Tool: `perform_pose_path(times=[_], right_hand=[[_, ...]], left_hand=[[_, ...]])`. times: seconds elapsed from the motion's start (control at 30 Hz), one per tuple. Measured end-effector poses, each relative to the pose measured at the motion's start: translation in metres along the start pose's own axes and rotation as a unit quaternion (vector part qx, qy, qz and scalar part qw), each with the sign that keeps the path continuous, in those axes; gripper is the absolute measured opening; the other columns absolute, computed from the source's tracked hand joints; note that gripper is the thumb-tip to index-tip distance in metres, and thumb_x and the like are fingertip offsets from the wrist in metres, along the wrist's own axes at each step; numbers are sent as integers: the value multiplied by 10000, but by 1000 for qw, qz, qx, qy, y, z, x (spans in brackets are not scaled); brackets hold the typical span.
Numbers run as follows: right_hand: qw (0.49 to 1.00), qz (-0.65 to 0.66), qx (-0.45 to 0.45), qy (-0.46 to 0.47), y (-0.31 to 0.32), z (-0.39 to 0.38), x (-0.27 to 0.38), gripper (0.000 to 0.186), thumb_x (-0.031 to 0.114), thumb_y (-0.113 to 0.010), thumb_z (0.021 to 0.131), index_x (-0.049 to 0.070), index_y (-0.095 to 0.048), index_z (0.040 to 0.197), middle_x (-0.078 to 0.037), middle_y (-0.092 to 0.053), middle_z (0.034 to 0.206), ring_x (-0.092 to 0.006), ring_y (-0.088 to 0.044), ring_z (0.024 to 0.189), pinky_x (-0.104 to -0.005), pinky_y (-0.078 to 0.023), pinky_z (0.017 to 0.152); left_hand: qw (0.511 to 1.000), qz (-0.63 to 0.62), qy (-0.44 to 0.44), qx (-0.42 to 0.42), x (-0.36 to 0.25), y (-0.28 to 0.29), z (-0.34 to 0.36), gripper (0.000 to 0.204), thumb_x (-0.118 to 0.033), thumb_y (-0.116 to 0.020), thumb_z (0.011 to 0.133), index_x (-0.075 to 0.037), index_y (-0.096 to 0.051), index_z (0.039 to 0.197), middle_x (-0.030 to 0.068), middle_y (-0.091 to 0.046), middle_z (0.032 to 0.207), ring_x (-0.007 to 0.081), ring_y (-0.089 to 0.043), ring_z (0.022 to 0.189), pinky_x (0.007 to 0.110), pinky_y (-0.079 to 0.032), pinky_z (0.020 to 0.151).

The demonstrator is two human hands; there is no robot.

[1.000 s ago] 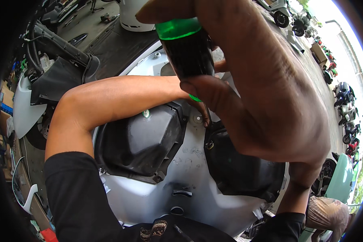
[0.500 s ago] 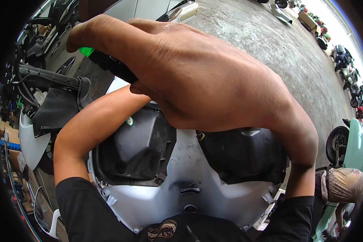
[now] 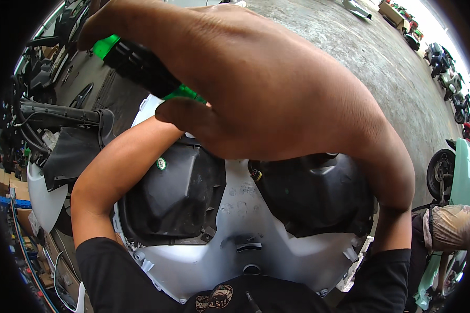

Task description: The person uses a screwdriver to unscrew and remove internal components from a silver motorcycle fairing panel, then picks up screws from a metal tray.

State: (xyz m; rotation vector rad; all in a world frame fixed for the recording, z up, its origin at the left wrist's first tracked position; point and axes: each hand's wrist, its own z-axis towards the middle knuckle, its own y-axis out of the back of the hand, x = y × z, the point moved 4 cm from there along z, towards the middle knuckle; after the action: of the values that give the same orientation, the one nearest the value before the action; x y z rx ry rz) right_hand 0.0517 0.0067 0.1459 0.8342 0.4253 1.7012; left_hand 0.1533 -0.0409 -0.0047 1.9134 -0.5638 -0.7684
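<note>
My right hand (image 3: 277, 88) is close to the camera and covers much of the upper middle, its fingers closed round a green-and-black screwdriver (image 3: 141, 65). The handle shows between its thumb and fingers; the blade is hidden. From the lower left my left forearm (image 3: 117, 161) reaches up behind the right hand, so the left hand's fingers cannot be seen. Below both arms lies a silver vehicle body panel (image 3: 240, 219). Two black housings (image 3: 175, 195) sit in it side by side, and the left one bears a round green sticker (image 3: 162, 164).
Black plastic parts (image 3: 70, 148) and a white panel (image 3: 44, 193) crowd the left. Beyond the panel is a concrete floor (image 3: 318, 31), with parked scooters (image 3: 449, 83) along the far right. A person (image 3: 449, 235) bends beside a pale green scooter (image 3: 463, 172) at right.
My right hand has risen in the picture, and its thumb has come lower away from the fingers, uncovering more of the screwdriver handle. The left forearm has stayed nearly in place.
</note>
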Motion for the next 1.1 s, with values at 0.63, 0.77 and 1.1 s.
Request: perform_pose_path(times=[0.63,0.77,1.1], right_hand=[[931,198,-212,-220,75,-84,-39,849,-90,-712,860,150,-233,1519,-176,-525,1283,-220,-615,1131,-358,-588,922],[857,323,-340,-214,83,-97,-30,779,-96,-701,849,116,-295,1480,-176,-585,1182,-212,-670,998,-383,-567,948],[843,148,-505,-115,137,-151,-14,615,8,-557,990,114,-257,1516,-299,-575,1266,-471,-654,1093,-564,-642,835]], left_hand=[[987,96,126,2,-7,2,6,937,-659,-693,814,-47,-401,1461,325,-116,1613,473,-87,1518,538,-234,1205],[987,97,128,8,-6,12,-2,949,-672,-678,820,-45,-387,1470,308,-106,1624,470,-104,1518,540,-227,1210],[879,-465,-77,-78,-28,74,-44,294,-223,-593,1020,17,-645,1182,134,-714,1076,234,-668,1096,385,-505,993]])
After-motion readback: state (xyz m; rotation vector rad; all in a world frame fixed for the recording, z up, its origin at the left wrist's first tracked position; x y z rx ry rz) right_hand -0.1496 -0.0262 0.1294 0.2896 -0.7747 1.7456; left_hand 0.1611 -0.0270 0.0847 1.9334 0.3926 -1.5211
